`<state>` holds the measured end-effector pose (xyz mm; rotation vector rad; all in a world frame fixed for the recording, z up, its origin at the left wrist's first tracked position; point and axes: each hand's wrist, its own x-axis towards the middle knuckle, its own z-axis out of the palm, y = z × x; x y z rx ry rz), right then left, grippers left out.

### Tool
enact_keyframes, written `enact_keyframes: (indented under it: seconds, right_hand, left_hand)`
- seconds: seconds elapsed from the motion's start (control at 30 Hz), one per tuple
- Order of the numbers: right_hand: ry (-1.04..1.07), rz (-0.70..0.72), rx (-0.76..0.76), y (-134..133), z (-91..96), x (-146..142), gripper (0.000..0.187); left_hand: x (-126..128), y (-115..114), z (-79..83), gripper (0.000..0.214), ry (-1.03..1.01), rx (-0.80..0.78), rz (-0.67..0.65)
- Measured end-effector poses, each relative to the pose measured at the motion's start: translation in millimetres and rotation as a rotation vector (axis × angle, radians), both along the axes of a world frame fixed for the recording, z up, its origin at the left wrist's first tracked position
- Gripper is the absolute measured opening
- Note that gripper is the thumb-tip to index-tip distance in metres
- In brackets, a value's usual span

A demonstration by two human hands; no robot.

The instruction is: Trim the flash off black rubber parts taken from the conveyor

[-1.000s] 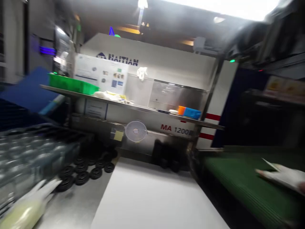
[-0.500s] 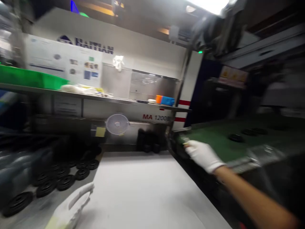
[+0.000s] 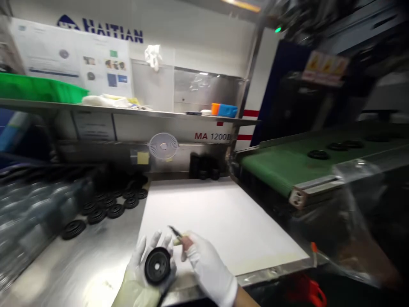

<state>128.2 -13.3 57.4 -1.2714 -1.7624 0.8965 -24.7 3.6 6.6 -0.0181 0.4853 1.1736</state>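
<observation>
head view | left hand (image 3: 140, 277) cupped, fingers spread, gripping black disc (image 3: 157, 266) above steel bench (image 3: 79, 247) | right hand (image 3: 204, 264) pinching dark-tipped tool (image 3: 175, 233), tip just beside disc, not touching

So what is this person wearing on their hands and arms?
The left hand wears a white glove that turns pale yellow-green toward the wrist. The right hand wears a plain white glove, with one fingertip seeming to show through. The right forearm is bare, with no sleeve.
</observation>
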Motion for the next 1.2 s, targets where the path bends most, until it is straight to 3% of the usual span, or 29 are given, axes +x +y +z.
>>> enact_keyframes:
  seconds: [0.1,0.23,0.43,0.6,0.83,1.0,1.1,1.2]
  right_hand:
    - [-0.007,0.066,-0.069,-6,-26.4,-8,0.039]
    - [-0.272,0.004,-0.01,-18,-51.3,-22,0.032]
    - [-0.568,-0.05,0.124,-15,-42.9,-28,0.027]
    - [-0.708,-0.114,0.215,-13,-42.5,-32,0.024]
    - [-0.664,-0.149,0.143,-28,-48.6,-34,0.022]
    - [-0.595,-0.122,0.069,-37,-51.3,-41,0.024]
    - [-0.569,-0.106,0.067,-38,-48.3,-43,0.028]
    - [-0.541,-0.094,0.07,-35,-43.3,-39,0.032]
  left_hand:
    - [-12,-9,6.7,0.037,0.071,0.051,0.226]
    - [-18,-10,4.5,0.03,0.073,0.035,0.34]
    - [-9,-13,7.6,0.023,0.102,0.083,0.252]
    - [-3,-16,15.1,0.025,0.157,0.085,0.282]
    - [1,-15,10.8,0.019,0.214,0.106,0.359]
    - [3,-14,-3.1,0.022,0.325,0.29,0.422]
    - [5,-16,-3.5,0.024,0.376,0.366,0.496]
    - [1,-19,4.8,0.037,0.276,0.281,0.358]
